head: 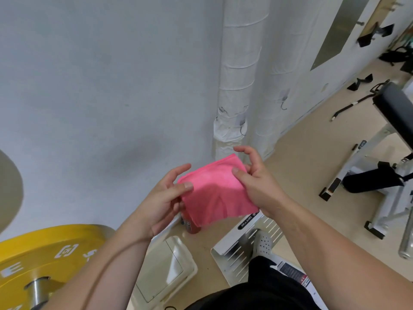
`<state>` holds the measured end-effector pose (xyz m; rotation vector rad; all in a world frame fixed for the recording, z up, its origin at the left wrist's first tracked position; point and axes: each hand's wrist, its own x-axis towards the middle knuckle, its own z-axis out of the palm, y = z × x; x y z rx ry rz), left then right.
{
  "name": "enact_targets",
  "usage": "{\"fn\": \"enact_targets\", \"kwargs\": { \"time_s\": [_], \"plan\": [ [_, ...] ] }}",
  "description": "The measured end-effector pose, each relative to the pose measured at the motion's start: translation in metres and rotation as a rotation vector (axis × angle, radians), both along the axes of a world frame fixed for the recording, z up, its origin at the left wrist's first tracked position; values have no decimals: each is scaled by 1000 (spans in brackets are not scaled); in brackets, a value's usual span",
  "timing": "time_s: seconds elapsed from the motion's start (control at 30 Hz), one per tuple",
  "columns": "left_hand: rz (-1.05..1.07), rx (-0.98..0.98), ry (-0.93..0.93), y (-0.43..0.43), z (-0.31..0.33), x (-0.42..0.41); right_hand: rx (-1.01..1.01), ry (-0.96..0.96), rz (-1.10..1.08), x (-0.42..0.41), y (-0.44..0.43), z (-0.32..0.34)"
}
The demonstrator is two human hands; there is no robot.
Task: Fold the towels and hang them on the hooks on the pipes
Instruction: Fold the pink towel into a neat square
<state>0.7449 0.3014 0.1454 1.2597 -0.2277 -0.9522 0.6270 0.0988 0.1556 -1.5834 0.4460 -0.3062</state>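
A pink towel [214, 191], folded into a small square, is held up between both hands at the middle of the view. My left hand [166, 198] pinches its left edge between thumb and fingers. My right hand [254, 177] pinches the right edge with the thumb on top. Behind it stand two white wrapped pipes [241, 70]. A small metal hook [242, 127] hangs on the near pipe just above the towel, and another hook [283, 102] hangs on the far pipe. Both hooks are bare.
A yellow weight plate [49, 253] on a bar sits at lower left. A white metal rack [243, 247] and a red bottle [192, 225] stand on the floor below the towel. A weight bench [384, 157] stands at right.
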Motion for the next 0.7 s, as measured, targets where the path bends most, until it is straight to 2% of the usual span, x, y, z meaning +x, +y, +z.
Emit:
{"fn": "enact_targets", "kwargs": {
  "time_s": [0.13,0.27,0.33,0.47,0.53,0.63,0.7],
  "plan": [
    [85,-14,-75,-2,-16,-16,-20,51,-200,-4,2,-5],
    [244,-6,-176,-16,-6,-26,-102,-12,-286,-12,3,3],
    [296,8,-288,-23,4,-29,-56,-8,-224,-18,4,13],
    [304,46,-508,-30,23,-32,50,-14,50,-26,-5,26],
    [234,55,-564,-32,28,-27,-69,14,134,-27,-12,31],
    [29,119,-689,-35,37,-22,-322,40,134,-24,-26,47],
    [2,206,-817,-43,46,-17,-424,48,171,-20,-35,57]
  ]
}}
